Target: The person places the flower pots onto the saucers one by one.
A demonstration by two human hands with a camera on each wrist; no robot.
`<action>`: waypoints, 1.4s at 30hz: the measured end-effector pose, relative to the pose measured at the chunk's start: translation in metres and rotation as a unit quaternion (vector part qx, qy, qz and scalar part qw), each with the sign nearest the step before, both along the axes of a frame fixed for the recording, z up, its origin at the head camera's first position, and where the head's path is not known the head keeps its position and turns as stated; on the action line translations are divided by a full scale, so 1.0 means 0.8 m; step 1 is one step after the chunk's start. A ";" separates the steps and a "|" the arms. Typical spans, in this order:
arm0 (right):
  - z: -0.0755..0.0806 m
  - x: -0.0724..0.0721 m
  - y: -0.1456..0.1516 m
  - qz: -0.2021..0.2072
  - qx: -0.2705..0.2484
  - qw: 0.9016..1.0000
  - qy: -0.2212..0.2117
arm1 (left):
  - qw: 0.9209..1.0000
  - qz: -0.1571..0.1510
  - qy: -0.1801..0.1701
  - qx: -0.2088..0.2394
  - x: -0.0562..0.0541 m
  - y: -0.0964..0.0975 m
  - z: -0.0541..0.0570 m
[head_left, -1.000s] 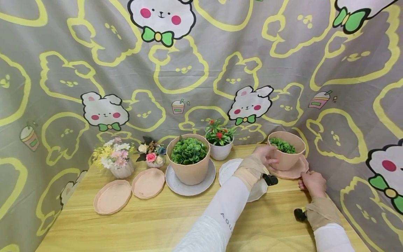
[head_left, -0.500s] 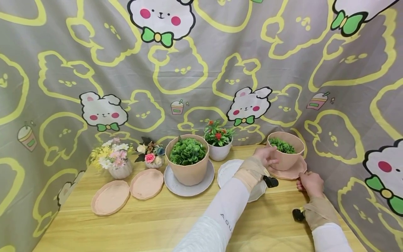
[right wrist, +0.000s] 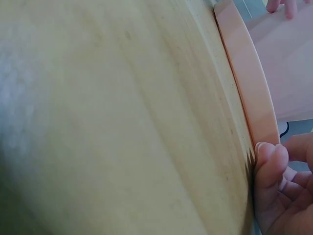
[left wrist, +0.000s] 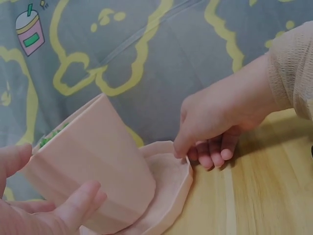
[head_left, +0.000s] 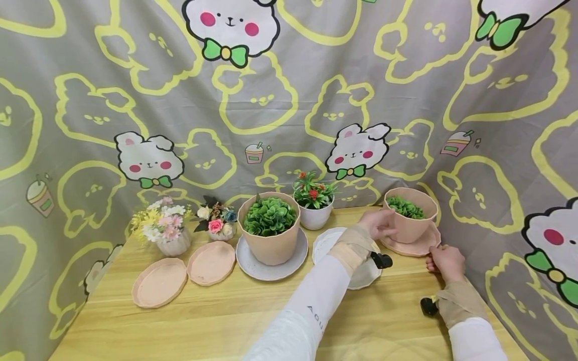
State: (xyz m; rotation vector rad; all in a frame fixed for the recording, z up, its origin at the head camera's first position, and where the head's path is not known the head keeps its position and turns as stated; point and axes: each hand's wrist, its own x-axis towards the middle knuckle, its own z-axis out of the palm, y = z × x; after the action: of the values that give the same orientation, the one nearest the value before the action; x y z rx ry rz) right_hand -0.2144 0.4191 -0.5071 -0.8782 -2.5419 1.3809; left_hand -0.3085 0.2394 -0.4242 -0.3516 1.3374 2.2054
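A peach flower pot (head_left: 408, 229) with green leaves (head_left: 405, 207) inside stands on a pink saucer (head_left: 408, 247) at the table's right back. At the pot's left side is my left hand (head_left: 377, 223), its fingers spread and fairly straight. In the left wrist view these fingers (left wrist: 78, 205) lie in front of the pot wall (left wrist: 93, 166); whether they touch it I cannot tell. My right hand (head_left: 447, 262) pinches the saucer's near right rim between thumb and finger. The right wrist view has that hand (right wrist: 286, 188) at the end of the saucer's wall (right wrist: 252, 73).
A white saucer (head_left: 325, 243) lies partly under my left forearm. Another peach pot (head_left: 273, 245) with leaves stands on a grey saucer (head_left: 253, 268). Two pink saucers (head_left: 159, 283) (head_left: 211, 263) and small potted flowers (head_left: 167, 225) are on the left. Patterned cloth (head_left: 280, 110) hangs behind.
My left hand has drawn slightly left from the pot, and its forearm has shifted left too. The right hand keeps its place at the saucer's rim.
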 end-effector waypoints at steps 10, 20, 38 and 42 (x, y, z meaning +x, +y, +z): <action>-0.002 -0.006 0.000 -0.001 -0.010 1.000 -0.007 | 0.998 -0.032 0.033 -0.039 0.001 -0.019 0.001; 0.005 -0.011 0.002 0.018 -0.082 0.996 -0.008 | 0.994 -0.087 0.037 -0.046 -0.003 -0.045 0.012; 0.023 -0.009 0.015 0.057 -0.176 0.982 -0.039 | 0.992 -0.107 0.050 -0.036 -0.014 -0.085 0.010; 0.026 -0.007 0.016 0.065 -0.181 0.980 -0.040 | 0.992 -0.108 0.052 -0.041 -0.016 -0.095 0.008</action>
State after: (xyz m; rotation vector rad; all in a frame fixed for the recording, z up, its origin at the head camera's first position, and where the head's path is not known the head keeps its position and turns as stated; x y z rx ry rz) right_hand -0.2198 0.4317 -0.4861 -0.8448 -2.4842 1.9294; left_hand -0.3216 0.1633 -0.4178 -0.1145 1.4512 2.0171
